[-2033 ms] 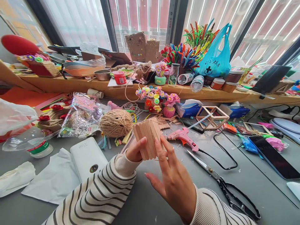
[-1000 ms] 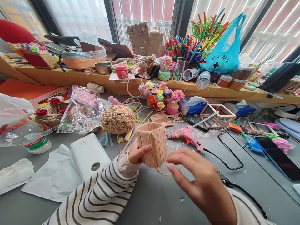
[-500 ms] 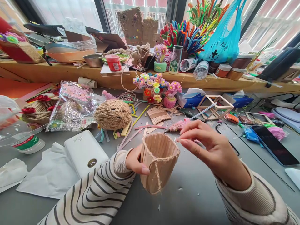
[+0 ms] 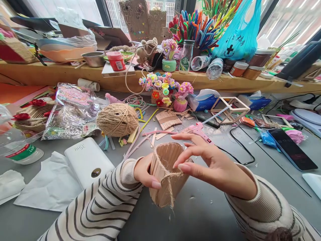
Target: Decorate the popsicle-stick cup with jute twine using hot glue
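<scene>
Above the grey table [image 4: 200, 216], the left hand [image 4: 145, 172] is clamped on a tilted cup [image 4: 163, 193], thumb outside, other fingers mostly hidden. The right hand [image 4: 213, 169] is at the rim [image 4: 162, 166], thumb and forefinger close together there, though whether they pinch it I cannot tell. Twine [image 4: 171, 190] lines the rim and hangs down the front; beyond lie a twine ball [image 4: 117, 119] and a glue gun [image 4: 197, 130]

Head camera: looking out from head height, forward and down.
Left hand [image 4: 145, 172], right hand [image 4: 208, 164]: close before the lens, just below centre.
Grey table [image 4: 200, 217]: seen obliquely from above, filling the lower part.
Wooden ledge [image 4: 62, 75]: farther off, running across the upper part.
Windows [image 4: 293, 18]: farthest, cut by the top edge.
</scene>
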A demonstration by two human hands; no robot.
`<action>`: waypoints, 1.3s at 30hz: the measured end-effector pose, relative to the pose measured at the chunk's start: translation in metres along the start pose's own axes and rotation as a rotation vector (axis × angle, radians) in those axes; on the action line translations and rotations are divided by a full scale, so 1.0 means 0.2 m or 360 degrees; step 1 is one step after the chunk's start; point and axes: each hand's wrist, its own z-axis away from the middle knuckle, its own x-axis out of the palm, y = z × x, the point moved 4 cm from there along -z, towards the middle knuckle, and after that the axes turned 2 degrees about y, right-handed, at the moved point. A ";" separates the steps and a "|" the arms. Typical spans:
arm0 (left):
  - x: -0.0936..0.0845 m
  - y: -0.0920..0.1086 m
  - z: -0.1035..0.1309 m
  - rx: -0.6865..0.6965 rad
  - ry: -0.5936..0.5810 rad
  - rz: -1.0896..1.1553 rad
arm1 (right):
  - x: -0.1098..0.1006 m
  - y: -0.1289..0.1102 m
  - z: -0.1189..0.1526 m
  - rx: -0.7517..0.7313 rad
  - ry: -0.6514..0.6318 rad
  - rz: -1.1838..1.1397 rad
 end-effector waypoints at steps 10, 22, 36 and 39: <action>-0.13 -0.06 0.06 0.0206 0.0969 -0.0194 | -0.04 0.04 -0.02 -0.0061 0.0557 0.0178; -0.13 -0.07 0.06 0.0279 0.1517 -0.0374 | 0.04 0.10 -0.03 -0.0101 0.0634 0.0354; -0.09 -0.06 0.06 0.0345 0.1848 -0.0620 | 0.08 0.21 -0.06 -0.0108 0.0656 0.0418; -0.10 -0.08 0.07 0.0332 0.1810 -0.0717 | 0.07 0.23 -0.07 -0.0108 0.0637 0.0326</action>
